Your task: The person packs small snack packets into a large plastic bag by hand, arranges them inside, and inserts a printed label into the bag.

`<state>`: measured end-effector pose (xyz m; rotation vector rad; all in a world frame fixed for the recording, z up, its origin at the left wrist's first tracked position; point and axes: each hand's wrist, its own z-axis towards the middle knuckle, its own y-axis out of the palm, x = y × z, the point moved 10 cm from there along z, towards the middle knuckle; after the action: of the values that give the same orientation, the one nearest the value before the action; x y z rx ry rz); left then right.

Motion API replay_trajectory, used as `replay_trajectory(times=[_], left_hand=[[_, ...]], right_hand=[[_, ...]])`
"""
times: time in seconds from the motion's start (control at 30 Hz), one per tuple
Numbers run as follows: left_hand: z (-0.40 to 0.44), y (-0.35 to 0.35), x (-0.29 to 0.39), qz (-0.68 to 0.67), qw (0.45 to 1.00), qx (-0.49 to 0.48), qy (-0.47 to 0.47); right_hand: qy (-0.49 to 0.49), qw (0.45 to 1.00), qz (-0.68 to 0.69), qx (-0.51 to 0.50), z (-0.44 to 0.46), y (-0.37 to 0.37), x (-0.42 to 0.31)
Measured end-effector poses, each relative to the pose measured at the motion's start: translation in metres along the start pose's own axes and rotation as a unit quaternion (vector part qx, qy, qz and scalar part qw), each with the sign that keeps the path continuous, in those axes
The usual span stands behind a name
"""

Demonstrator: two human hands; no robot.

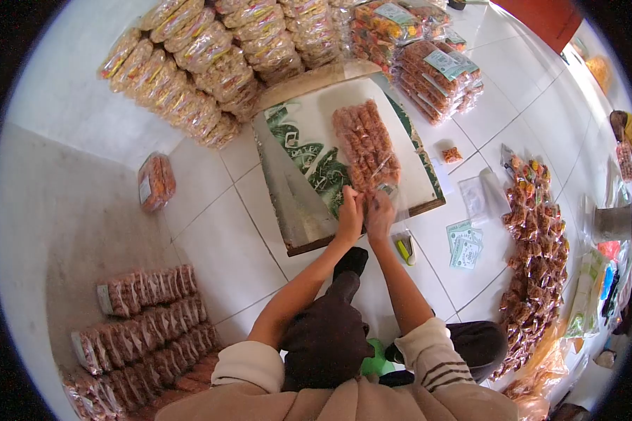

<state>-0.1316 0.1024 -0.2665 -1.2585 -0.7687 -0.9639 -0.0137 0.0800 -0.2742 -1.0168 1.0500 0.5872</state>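
Observation:
A clear plastic bag filled with rows of reddish-brown snacks lies on a low board with a green leaf print. At the bag's near end, my left hand has its fingers pinched on the plastic. Beside it, nearly touching, my right hand also grips the bag's near end, its fingers closed. A small label shows through the plastic just above my right hand. Near the board's front edge, a green stapler rests on the floor.
Stacked snack packs stand at the back left, with more bags at the back right. Printed labels and clear sleeves lie right of the board. Packed rows sit front left; a long heap lines the right.

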Motion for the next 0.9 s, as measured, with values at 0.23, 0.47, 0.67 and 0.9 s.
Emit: replay_trajectory(times=[0.23,0.47,0.67,0.9], left_hand=[[0.010,-0.001,0.013,0.008,0.997,-0.025,0.069],[0.012,0.000,0.011,0.030,0.997,-0.052,0.047],[0.008,0.013,0.002,0.079,0.984,-0.151,0.050],[0.009,0.012,0.003,0.077,0.979,-0.191,0.008]], right_hand=[[-0.140,0.990,-0.010,-0.030,-0.002,0.011,-0.001],[-0.014,0.999,0.032,0.006,-0.006,-0.005,0.003],[-0.013,0.996,-0.016,0.086,0.000,-0.019,-0.006],[0.033,0.997,0.004,0.070,0.004,-0.025,0.001]])
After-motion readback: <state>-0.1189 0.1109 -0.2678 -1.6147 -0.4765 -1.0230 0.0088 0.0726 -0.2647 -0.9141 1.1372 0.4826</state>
